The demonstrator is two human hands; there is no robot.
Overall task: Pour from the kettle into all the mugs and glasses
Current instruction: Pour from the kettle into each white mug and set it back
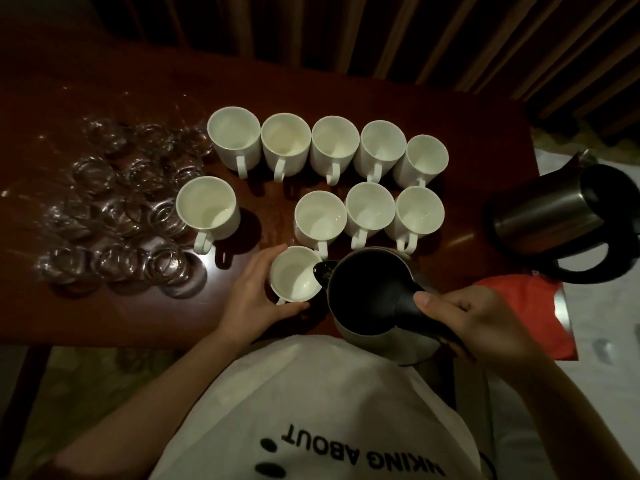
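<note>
Ten white mugs stand on the dark wooden table (pixel 346 88): a far row of five (pixel 327 142), three in a nearer row (pixel 370 211), one apart to the left (pixel 206 206), and one nearest mug (pixel 295 274) close to the table's front edge. All stand upright with their handles turned toward the person.

The left hand (pixel 254 294) cups the nearest mug from its left side, its fingers (pixel 273 252) curved round the far wall and the thumb along the near wall by the handle.

The right hand (pixel 478 322) grasps the black handle of the kettle (pixel 372 303), thumb laid on top of the handle and the other fingers wrapped beneath it. The kettle is held just right of the nearest mug, lid open so its dark inside shows. Its spout-to-handle axis runs from upper left to lower right, with the black spout (pixel 323 270) pointing left and away, reaching over the mug's right rim. Whether any liquid is leaving the spout cannot be told in the dim light.

Clear glasses (pixel 121 206) crowd the left part of the table in several rows. A second steel kettle (pixel 561 220) stands at the right end, well apart from the mugs. A red cloth (pixel 519 299) lies beyond the right hand.
</note>
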